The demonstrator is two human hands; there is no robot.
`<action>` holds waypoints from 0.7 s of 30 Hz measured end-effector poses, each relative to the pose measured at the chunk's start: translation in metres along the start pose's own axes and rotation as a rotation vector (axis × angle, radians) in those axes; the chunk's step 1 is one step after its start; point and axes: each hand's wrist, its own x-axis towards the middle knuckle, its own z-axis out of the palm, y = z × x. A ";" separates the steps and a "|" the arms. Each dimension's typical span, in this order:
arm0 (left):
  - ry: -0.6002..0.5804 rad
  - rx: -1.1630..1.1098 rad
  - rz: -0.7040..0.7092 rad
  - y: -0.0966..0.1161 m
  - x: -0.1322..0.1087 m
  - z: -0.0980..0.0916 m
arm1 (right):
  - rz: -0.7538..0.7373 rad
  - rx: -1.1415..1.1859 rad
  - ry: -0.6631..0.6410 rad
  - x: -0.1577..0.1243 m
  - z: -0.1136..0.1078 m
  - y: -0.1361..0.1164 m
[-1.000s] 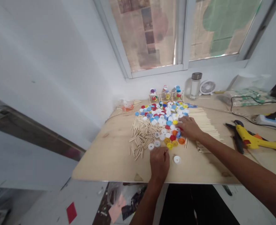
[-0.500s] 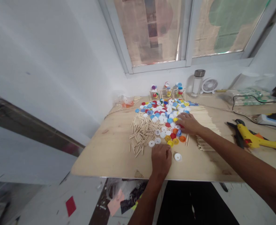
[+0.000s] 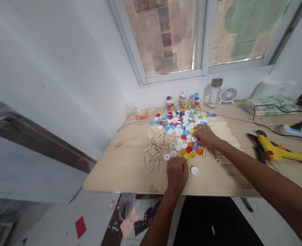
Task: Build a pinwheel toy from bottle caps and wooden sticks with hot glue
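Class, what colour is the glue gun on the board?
The glue gun is yellow with orange, best seen in the head view.

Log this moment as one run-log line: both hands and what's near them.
Left hand: on board, near white bottle cap | Right hand: at edge of colored bottle caps | Nearby: cut wooden sticks, yellow hot glue gun

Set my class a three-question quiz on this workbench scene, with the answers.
1. True or false: the yellow glue gun lies to the right of the longer wooden sticks.
2. Which is the right hand nearest? A) coloured bottle caps B) yellow glue gun C) small white fan
3. What lies apart on the board, just right of the left hand?

Key: 1 true; 2 A; 3 a white bottle cap.
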 end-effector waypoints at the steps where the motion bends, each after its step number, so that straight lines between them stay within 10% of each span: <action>1: 0.001 0.000 -0.001 0.000 0.000 0.000 | 0.013 0.005 0.026 -0.002 -0.001 0.002; 11: -0.035 -0.063 -0.001 0.001 0.001 -0.001 | 0.134 0.210 0.423 -0.087 -0.010 -0.029; 21: -0.037 -0.106 0.010 0.002 0.001 -0.005 | 0.134 0.152 0.354 -0.147 0.003 -0.072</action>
